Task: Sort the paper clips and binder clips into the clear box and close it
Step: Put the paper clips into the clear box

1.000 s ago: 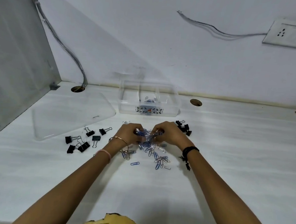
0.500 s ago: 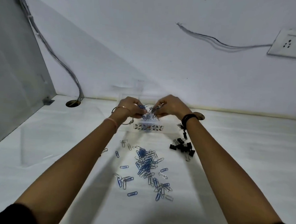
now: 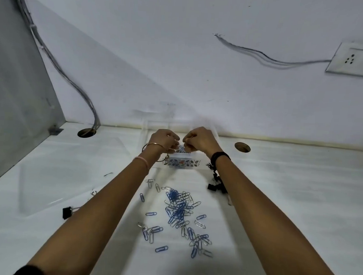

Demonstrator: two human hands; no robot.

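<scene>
Hands met above the clear plastic box [image 3: 183, 163] with a floral band, at the far side of the white surface [image 3: 282, 205]. The left hand [image 3: 164, 139] and right hand [image 3: 199, 139] had their fingers curled, pinching a bunch of blue paper clips [image 3: 181, 148] between them over the box. Nearer, a pile of blue and silver paper clips [image 3: 179, 210] lay between the forearms. Black binder clips [image 3: 214, 186] sat beside the right forearm, a single black binder clip [image 3: 66, 212] by the left. The clear flat lid [image 3: 59, 173] lay left of the box.
</scene>
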